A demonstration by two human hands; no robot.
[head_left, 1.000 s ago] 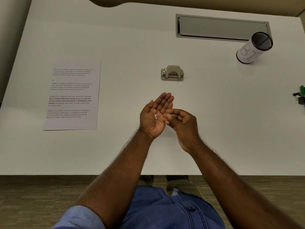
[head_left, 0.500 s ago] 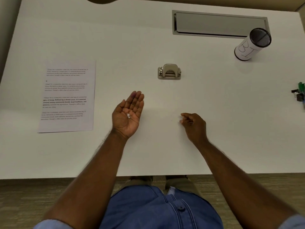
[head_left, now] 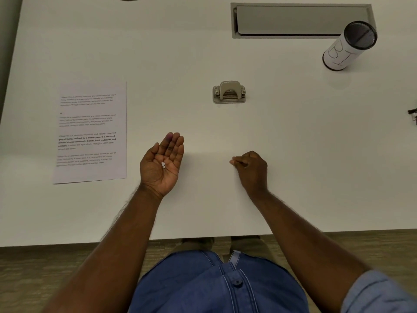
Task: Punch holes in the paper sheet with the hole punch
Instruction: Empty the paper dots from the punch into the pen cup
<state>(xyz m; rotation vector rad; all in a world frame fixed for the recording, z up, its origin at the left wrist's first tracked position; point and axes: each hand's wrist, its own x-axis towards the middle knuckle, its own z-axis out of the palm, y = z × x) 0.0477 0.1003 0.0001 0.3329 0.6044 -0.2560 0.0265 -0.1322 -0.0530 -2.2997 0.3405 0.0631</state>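
Note:
A printed paper sheet [head_left: 90,132] lies flat at the left of the white table [head_left: 203,213]. The small metal hole punch [head_left: 229,92] stands alone at the table's middle, beyond both hands. My left hand [head_left: 167,177] rests palm up to the right of the sheet, with a few tiny white paper dots [head_left: 163,165] in its palm. My right hand [head_left: 251,169] is to the right of it, knuckles up, thumb and fingers pinched together against the table top. I cannot tell whether anything is between those fingertips. Neither hand touches the punch or the sheet.
A white cylindrical cup [head_left: 348,46] with a dark rim and marker writing stands at the back right. A recessed grey cable slot [head_left: 300,20] runs along the back. A dark object [head_left: 413,114] peeks in at the right edge. The table's front edge lies close to my body.
A second ago my right fingers were at my left palm. The hands have since parted: the left moved left with the dots, the right went down to the table.

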